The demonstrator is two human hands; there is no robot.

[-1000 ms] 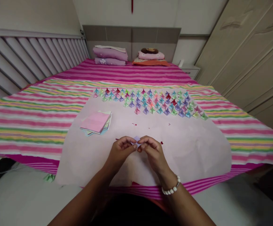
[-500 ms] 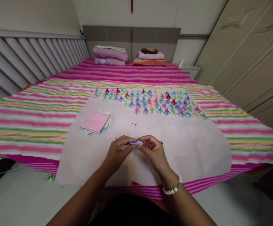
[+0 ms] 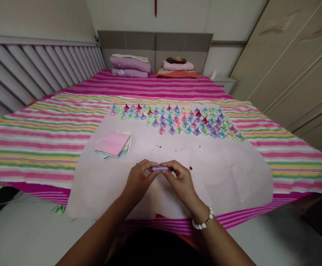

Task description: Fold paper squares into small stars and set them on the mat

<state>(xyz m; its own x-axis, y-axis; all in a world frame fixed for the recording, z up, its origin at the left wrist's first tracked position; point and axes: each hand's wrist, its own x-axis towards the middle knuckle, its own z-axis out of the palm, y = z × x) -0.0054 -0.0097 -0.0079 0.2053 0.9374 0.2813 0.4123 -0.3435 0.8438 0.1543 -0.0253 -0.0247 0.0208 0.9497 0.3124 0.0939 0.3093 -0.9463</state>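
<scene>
Presently clamped: lilac paper (image 3: 160, 169) over the pale sheet (image 3: 227, 177)

The lilac paper, seen as a narrow strip, is located over the near half of the sheet, close to its midline. The left hand (image 3: 139, 177) is clamped on the paper's left end, thumb against fingers; the right hand (image 3: 182, 180) is clamped likewise on its right end. The hands mask both ends of the paper and part of the sheet beneath them.

Folded paper pieces (image 3: 188, 130) occupy the far part of the sheet in close-set rows. A stack of square papers (image 3: 112, 143), pink uppermost, rests on the sheet's left part. A red scrap (image 3: 159, 147) lies near the sheet's centre, between the hands and the rows; a dark red scrap (image 3: 191, 168) lies right of centre, near the right hand. A green paper piece (image 3: 59, 209) is located off the sheet's near left corner. Striped cloth (image 3: 39, 147) extends past both sides of the sheet.
</scene>
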